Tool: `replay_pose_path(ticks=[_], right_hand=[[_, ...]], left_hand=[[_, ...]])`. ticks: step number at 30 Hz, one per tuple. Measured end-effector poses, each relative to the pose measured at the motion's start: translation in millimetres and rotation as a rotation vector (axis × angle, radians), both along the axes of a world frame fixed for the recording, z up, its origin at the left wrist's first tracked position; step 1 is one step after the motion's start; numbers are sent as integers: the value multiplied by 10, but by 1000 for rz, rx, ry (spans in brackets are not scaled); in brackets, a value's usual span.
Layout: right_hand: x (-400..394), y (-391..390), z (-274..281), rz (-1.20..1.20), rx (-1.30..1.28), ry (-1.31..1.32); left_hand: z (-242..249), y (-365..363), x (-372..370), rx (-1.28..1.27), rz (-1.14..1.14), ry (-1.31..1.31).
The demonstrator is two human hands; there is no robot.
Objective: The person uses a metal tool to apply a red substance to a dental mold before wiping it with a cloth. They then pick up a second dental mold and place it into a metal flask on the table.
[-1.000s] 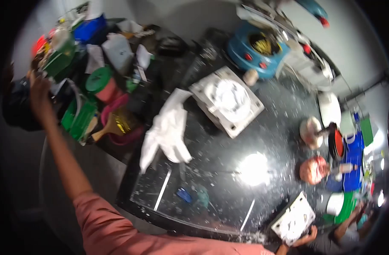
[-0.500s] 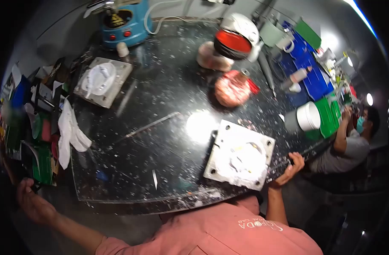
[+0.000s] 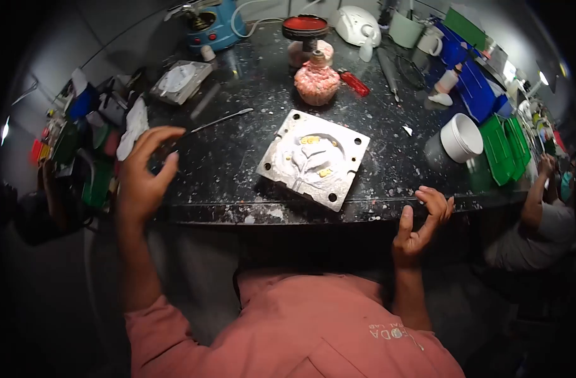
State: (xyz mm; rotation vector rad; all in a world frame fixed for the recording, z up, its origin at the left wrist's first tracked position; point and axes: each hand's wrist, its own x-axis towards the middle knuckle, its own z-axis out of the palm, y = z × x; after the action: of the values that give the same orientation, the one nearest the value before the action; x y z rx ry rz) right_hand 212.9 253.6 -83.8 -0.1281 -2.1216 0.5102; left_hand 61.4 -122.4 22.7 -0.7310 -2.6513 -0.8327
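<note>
My left hand [image 3: 146, 170] is raised over the left front of the bench, thumb and fingers apart, holding nothing. Its fingertips are close to a thin metal hand tool [image 3: 222, 120] lying on the black top. At the bench's front edge, my right hand [image 3: 421, 227] has loosely curled fingers apart and is also free. Between the hands lies a square metal dental flask half [image 3: 278, 148] with holes at its corners. White plaster [image 3: 310, 164] fills it, with yellowish teeth [image 3: 311, 140] set in. Neither hand touches the flask.
Behind stand a pink-crusted burner [image 3: 317, 85], a red-handled tool [image 3: 355, 84] and a black dish with red inside [image 3: 305, 24]. A second flask half [image 3: 179, 82] lies back left near a blue machine [image 3: 215, 28]. At right are a white tub [image 3: 461, 138], green trays [image 3: 505, 148] and a co-worker [image 3: 533, 220].
My left hand has risen from beside the bench to over its left front. The view has turned and shifted. My right hand has come off the flask's side and its fingers have opened.
</note>
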Motion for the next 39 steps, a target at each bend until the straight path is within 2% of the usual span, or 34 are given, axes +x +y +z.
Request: replay_pose_path(ticks=[2,4,5,6,8,12,14,16,18,19,20,21,22,23,24,25,26,28,29,30,32,34,35,36,37,38,39], right_hand=[[-29,-62,221,274,53,-121],[-203,-210,378,488,-109,-177],[-309,-269,502,538,-55,-245],[-384,-333,582,539,-58,-237],[-586,-434,708,566,-20,-479],[-876,-455,802,691,75,-569],[-990,-519,787,743,58,-561],[-1034,-536,805,761,39,-572],[-961,-506,959,615,196,-502],[-873,-454,1151,701,137,-466],[-792,-418,1320,920,27,-440],[-789,-345,1433,1393,-114,-434],[-709,-451,1358,1825,-553,-450],[-491,-728,1058,2103,-1067,-206],[-506,-747,1232,2111,-973,-225],[-505,-849,1172,2120,-1020,-97],[-516,-929,1076,2129,-1048,34],[-493,-926,971,2158,-949,-63],[-435,-894,1011,2154,-986,-162],[-343,-982,838,2208,-975,-119],[-336,-769,907,2213,-811,-294],[-420,-554,959,2070,-775,-321],[-584,-338,1062,1969,-720,-485],[-797,-128,1191,1867,-663,-644],[-932,-39,1286,1500,-703,-639],[-1151,60,1186,1182,-679,-639],[-1436,37,1125,908,-710,-650]], left_hand=[[-75,27,-182,-53,0,-122],[-93,128,-331,-177,33,-266],[-265,124,-477,-255,-30,-88],[-354,162,-586,-261,-28,-82],[-431,266,-801,-251,-34,-80],[-471,457,-1135,-157,-105,-25],[-486,560,-1261,-197,-116,67],[-367,542,-1221,-205,-14,212],[-272,291,-1178,-145,155,336],[-184,134,-1092,-152,265,357],[-160,-56,-1006,-182,379,385],[-231,-303,-966,-229,519,426],[-290,-531,-923,-284,636,338],[-410,-783,-929,-311,710,231],[-524,-941,-912,-302,722,157],[-744,-1171,-942,-312,635,224],[-777,-1240,-922,-313,615,147],[-813,-1252,-896,-229,611,65],[-802,-1241,-890,-146,632,54],[-778,-1217,-930,-116,627,87],[-754,-1177,-978,33,485,401],[-702,-1013,-1024,281,325,340],[-494,-813,-1004,156,224,239],[-457,-527,-1025,223,88,324],[-435,-285,-1062,282,95,147],[-384,-67,-1095,26,117,172],[-345,71,-1153,-119,34,0]])
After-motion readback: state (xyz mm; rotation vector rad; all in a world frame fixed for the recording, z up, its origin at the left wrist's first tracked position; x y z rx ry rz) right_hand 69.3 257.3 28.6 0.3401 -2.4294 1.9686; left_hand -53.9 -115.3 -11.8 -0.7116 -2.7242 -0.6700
